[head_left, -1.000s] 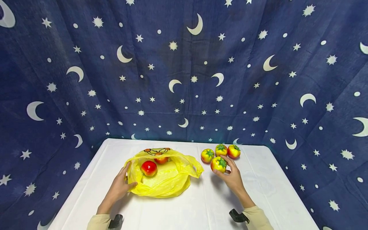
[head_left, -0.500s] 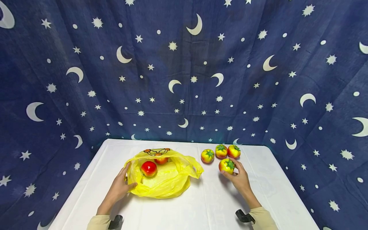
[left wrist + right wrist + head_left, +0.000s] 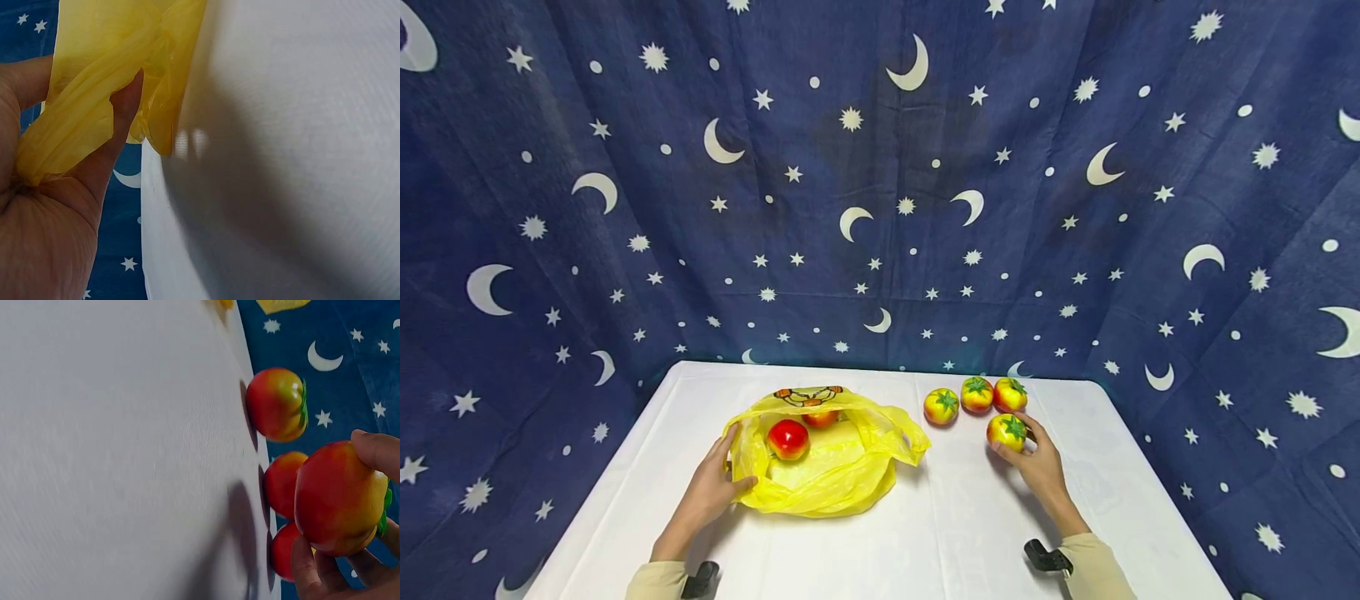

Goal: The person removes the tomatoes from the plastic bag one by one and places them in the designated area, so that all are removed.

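My left hand (image 3: 709, 485) grips the left side of a yellow plastic bag (image 3: 831, 493). In the left wrist view, the bag's gathered film (image 3: 81, 122) runs between thumb and fingers into the palm. Inside the bag's open mouth, which faces me, sit a shiny red fruit (image 3: 788, 440) and a partly covered one (image 3: 821, 418). To the right, my right hand (image 3: 1041, 468) holds a red-and-yellow tomato (image 3: 1006, 432) with a green leafy top, thumb on one side and fingers on the other. The right wrist view shows this tomato (image 3: 337, 497) raised off the table, its shadow below.
Three similar tomatoes stand beyond the right hand: one to the left (image 3: 942, 407), a middle one (image 3: 977, 395) and a right one (image 3: 1011, 395). A white cloth covers the table (image 3: 880, 554). Behind it hangs a blue curtain (image 3: 880, 167) with moons and stars.
My right hand has moved right and slightly toward me with the tomato, away from the bag. The left hand and bag stay where they were.
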### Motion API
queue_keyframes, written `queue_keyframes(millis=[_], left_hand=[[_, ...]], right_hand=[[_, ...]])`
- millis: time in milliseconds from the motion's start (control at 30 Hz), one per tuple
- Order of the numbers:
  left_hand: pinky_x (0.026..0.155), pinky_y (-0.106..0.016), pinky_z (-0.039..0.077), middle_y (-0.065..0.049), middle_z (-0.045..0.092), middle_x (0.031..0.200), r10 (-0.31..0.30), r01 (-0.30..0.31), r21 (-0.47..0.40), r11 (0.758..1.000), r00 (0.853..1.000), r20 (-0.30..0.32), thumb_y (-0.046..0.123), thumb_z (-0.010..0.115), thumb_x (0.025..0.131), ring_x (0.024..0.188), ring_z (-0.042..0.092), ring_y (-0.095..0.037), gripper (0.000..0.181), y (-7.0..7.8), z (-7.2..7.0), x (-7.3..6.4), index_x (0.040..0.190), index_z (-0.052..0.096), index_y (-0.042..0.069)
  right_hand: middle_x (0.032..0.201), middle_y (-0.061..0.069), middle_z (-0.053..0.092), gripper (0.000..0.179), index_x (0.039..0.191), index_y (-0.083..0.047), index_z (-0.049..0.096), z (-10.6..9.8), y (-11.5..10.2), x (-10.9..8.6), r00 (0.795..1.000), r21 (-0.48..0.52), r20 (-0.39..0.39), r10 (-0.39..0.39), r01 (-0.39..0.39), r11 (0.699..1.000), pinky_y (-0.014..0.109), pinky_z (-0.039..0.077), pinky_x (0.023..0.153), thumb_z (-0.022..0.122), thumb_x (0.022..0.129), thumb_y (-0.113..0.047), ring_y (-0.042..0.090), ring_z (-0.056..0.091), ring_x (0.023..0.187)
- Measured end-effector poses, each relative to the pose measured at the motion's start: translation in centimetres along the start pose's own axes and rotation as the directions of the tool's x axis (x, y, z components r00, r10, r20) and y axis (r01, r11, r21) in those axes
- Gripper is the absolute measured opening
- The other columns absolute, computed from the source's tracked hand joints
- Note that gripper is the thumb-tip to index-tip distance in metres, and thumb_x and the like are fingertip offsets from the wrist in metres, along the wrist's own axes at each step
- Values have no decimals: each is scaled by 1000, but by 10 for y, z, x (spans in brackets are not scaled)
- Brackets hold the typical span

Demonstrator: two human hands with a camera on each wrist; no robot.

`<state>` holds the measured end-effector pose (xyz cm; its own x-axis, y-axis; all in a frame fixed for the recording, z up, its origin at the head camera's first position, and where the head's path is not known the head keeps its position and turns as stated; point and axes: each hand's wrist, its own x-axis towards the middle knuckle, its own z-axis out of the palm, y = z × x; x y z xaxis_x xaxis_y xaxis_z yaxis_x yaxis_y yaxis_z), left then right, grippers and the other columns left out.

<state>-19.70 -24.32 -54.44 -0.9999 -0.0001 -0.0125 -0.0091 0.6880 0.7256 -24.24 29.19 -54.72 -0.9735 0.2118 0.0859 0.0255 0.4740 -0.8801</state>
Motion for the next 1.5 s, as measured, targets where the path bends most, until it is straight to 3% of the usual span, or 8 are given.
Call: queue_keyframes(millis=[667,967,1233,1500], left_hand=[[117,-60,26,-26,20,160,-3,3,-6,1000,1000,-5,9,77,80,145,23,-49,101,0,-1,-1,158,12,7],[117,-61,24,-26,20,160,-12,12,-1,1000,1000,0,9,77,80,146,22,-49,101,2,0,1,158,13,8],[116,-61,27,-26,22,159,23,-23,-7,1000,1000,-15,9,77,80,144,26,-50,100,1,0,1,158,14,7],[117,-61,26,-27,22,159,4,-4,1,1000,1000,-6,9,77,79,144,25,-49,101,2,0,2,158,14,7]], right_hand=[[147,29,41,78,149,-9,35,-20,22,22,996,-143,0,88,-87,986,59,30,117,76,84,-26,43,38,137],[151,30,36,80,152,-6,30,-21,23,35,991,-163,-9,135,-135,977,61,23,119,72,86,-23,45,34,138],[157,29,27,84,155,-8,24,-23,27,40,976,-144,-16,219,-219,965,63,20,119,71,87,-24,48,27,142],[158,28,25,91,157,-9,16,-22,29,41,974,-141,22,225,-220,965,63,18,119,71,88,-30,48,25,144]])
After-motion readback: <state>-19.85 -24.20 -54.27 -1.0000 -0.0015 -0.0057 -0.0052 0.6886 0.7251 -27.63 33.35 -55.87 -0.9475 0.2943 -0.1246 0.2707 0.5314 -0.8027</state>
